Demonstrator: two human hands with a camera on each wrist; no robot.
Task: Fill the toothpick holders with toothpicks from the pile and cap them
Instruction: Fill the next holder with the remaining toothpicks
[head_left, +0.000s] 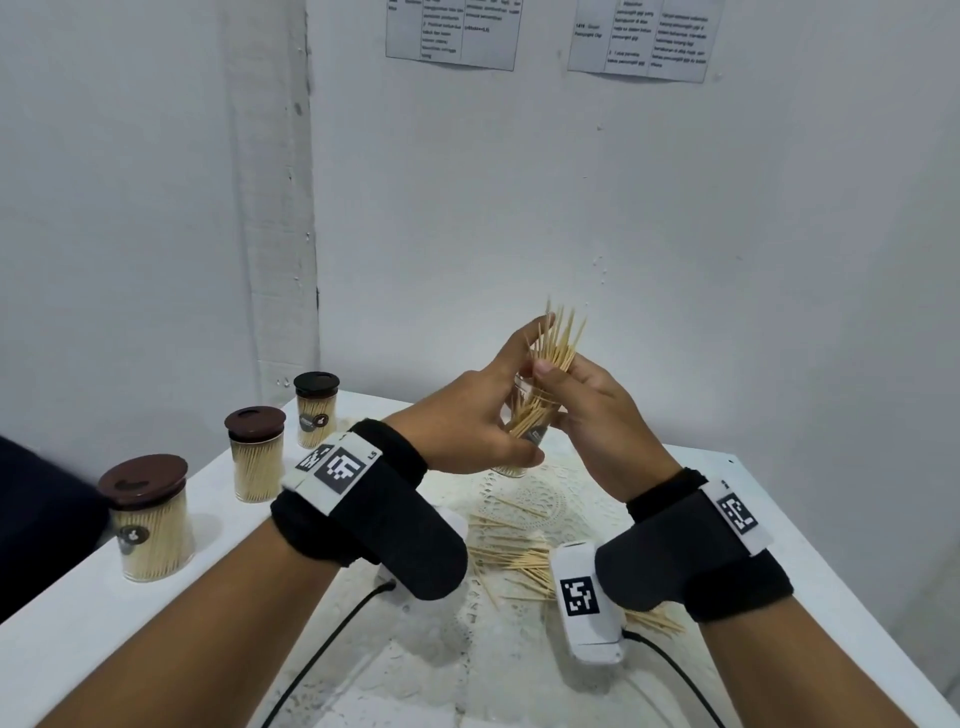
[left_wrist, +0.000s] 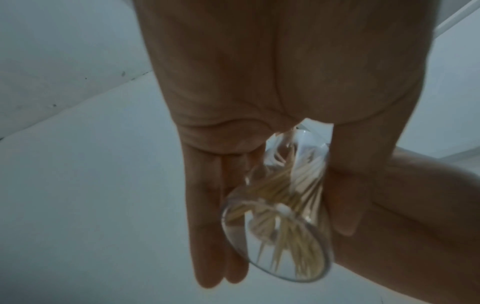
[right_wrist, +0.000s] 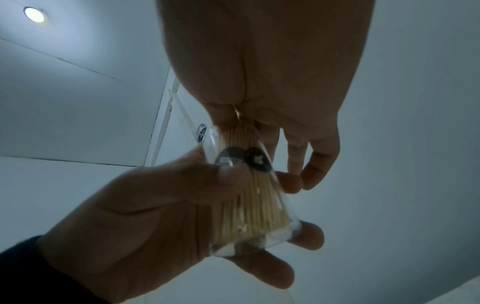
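A white table (head_left: 779, 519) carries three capped, full jars (head_left: 150, 525) along its left edge and a loose pile of toothpicks (head_left: 514, 561) in the middle. Above the pile, the left hand (head_left: 467, 421) wraps around a clear, uncapped holder (left_wrist: 280, 226), tilted and raised off the table. The right hand (head_left: 597, 415) pinches a bundle of toothpicks (head_left: 558, 343) standing in its mouth.

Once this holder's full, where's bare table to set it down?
Bare table lies between the capped holders on the left edge and the lace mat. The far right corner also looks free. Crowded: the mat centre under both hands, strewn with the toothpick pile. The left hand holds the open holder; the right hand feeds a toothpick bundle.
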